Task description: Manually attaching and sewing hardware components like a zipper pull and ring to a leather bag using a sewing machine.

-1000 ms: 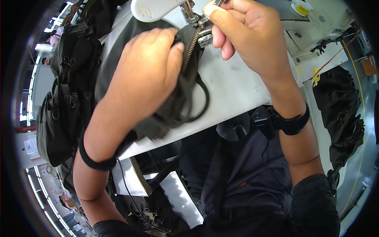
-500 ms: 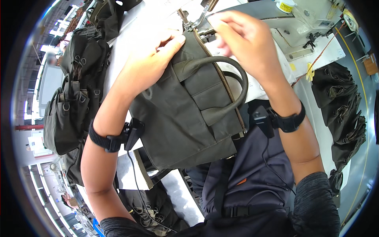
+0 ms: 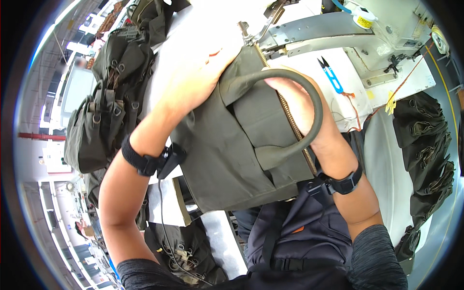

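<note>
A dark olive bag (image 3: 261, 116) with a rounded handle (image 3: 316, 113) and a brass zipper (image 3: 291, 116) lies across the white table in front of me. Its top corner, with the zipper's end, sits at the sewing machine's needle and presser foot (image 3: 248, 39). My left hand (image 3: 198, 79) is closed on the bag's upper left edge, the thumb along the fabric; strong light washes out its fingers. Reaching behind the near handle, my right hand (image 3: 297, 99) grips the bag beside the zipper. The handle and bag partly cover its fingers.
Blue thread snips (image 3: 331, 77) lie on the white table right of the bag, by the sewing machine arm (image 3: 319, 29). Similar bags (image 3: 113, 96) are heaped at the left, and dark fabric pieces (image 3: 425, 145) hang at the right. More bags (image 3: 183, 246) lie below.
My right hand has come down from beside the needle to the zipper edge, behind the handle. The blue snips have come into view. Bag and table appear shifted slightly right in the picture.
</note>
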Demonstrator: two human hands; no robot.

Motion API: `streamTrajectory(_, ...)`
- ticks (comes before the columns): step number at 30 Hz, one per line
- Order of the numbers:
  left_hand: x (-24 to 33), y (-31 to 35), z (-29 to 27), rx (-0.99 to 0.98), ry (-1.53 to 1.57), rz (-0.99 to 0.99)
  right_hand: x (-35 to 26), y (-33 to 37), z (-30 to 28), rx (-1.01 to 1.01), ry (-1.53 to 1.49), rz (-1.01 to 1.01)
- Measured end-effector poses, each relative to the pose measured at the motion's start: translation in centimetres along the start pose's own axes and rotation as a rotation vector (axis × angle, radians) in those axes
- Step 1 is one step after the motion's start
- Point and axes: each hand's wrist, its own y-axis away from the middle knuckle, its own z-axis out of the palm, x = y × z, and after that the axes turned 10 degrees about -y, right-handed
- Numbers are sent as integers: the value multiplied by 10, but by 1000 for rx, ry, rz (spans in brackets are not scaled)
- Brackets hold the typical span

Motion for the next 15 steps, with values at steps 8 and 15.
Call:
streamTrajectory(8, 4, -1, 13, 167, 114, 83, 3, -10, 0, 41, -309, 209)
streamTrajectory(15, 4, -5, 4, 50, 115, -39, 4, -14, 7, 46, -338, 302)
